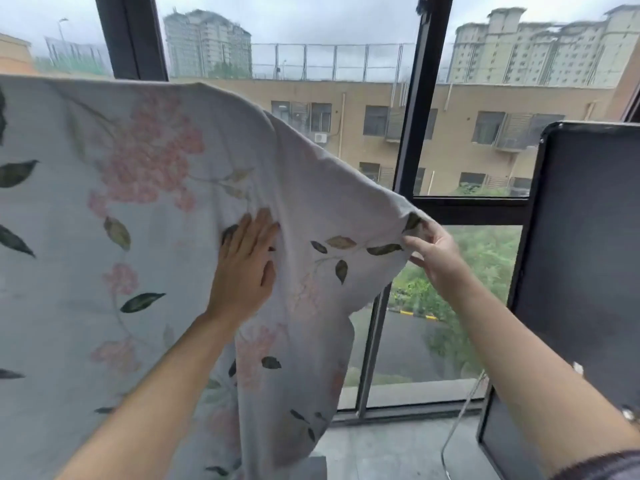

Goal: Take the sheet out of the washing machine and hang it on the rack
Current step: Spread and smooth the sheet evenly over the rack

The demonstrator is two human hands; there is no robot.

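The fingers (258, 225) of my left hand (244, 271) are straight and close together. They lie flat on a pale grey cloth sheet (145, 209) with pink flowers and green leaves on it. My thumb is flat on the cloth too.

The thumb and fingers (415, 242) of my right hand (434, 252) pinch the edge of the sheet by a green leaf and hold that corner up and out. The cloth is pulled tight between my two hands.

A tall black window post (412, 133) stands in front of me. My left hand is to the left of the post. My right hand is just to the right of it. Most of the sheet hangs wide and smooth to the left of the post, with its top edge up high. I cannot see what holds that edge up. The pinched corner crosses in front of the post.

Well to the right of the post is a big dark flat panel (588, 237). A thin white cord (462, 417) hangs low between the post and the panel.
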